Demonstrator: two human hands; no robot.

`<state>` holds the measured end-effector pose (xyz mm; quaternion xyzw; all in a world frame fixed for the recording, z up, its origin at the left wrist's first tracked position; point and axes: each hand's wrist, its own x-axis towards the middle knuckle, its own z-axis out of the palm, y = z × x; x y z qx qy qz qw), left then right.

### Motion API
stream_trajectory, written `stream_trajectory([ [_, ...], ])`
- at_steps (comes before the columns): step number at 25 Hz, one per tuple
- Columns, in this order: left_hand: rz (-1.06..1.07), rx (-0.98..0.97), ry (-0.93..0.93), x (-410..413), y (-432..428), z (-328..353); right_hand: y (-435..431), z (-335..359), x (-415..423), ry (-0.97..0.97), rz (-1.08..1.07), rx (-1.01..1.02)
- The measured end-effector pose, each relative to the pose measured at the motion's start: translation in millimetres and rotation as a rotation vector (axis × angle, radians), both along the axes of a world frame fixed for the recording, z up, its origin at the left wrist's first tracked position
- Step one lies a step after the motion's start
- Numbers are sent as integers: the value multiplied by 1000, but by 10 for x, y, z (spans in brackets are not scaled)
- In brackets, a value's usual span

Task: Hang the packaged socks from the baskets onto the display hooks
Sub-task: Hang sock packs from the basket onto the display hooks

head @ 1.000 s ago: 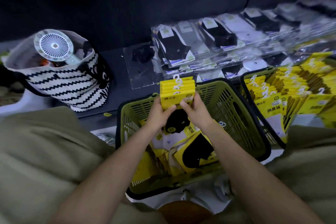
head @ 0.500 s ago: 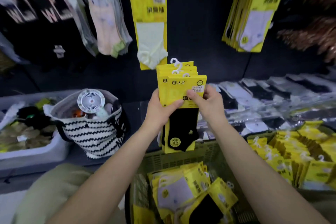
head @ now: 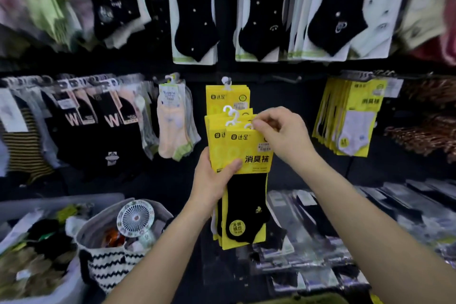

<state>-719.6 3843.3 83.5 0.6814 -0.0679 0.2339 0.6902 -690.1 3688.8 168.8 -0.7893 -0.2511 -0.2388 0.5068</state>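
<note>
I hold a stack of yellow sock packs (head: 243, 155) with black socks up in front of the display wall. My left hand (head: 214, 180) grips the stack's left edge, thumb across the front card. My right hand (head: 277, 134) pinches the top right corner of the front pack, by its white plastic hangers. Just behind the stack, one yellow pack (head: 228, 97) hangs from a display hook (head: 225, 80). The baskets are almost out of view; only a green rim (head: 308, 300) shows at the bottom edge.
More yellow packs (head: 350, 116) hang at the right, pale socks (head: 172, 121) and black socks (head: 98, 116) at the left, black socks above. Below stand a striped bag with a small fan (head: 135, 217), a white bin (head: 37, 254) and clear-wrapped socks (head: 345, 229) on the shelf.
I lifted the stack out of the green basket and up to the wall, and my view tilted up. My right hand moved from the stack's side to its top right corner.
</note>
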Motion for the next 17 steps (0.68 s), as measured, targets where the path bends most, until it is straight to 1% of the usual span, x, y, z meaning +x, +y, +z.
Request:
stream_trajectory([
  [3,20,-10,-10,50,135,35,110,151,85,19,49,-159],
  [5,31,-11,-30,81,218,59,172,203,131,-14,67,-276],
  [9,28,-22,-33,106,256,80,280,259,221,-58,70,-354],
  [11,25,-7,-36,111,252,88,305,237,272,-68,29,-337],
  [14,9,-4,-67,124,228,82,323,187,330,-34,-2,-248],
  [17,92,3,-102,116,263,89,308,255,453,5,-67,-143],
])
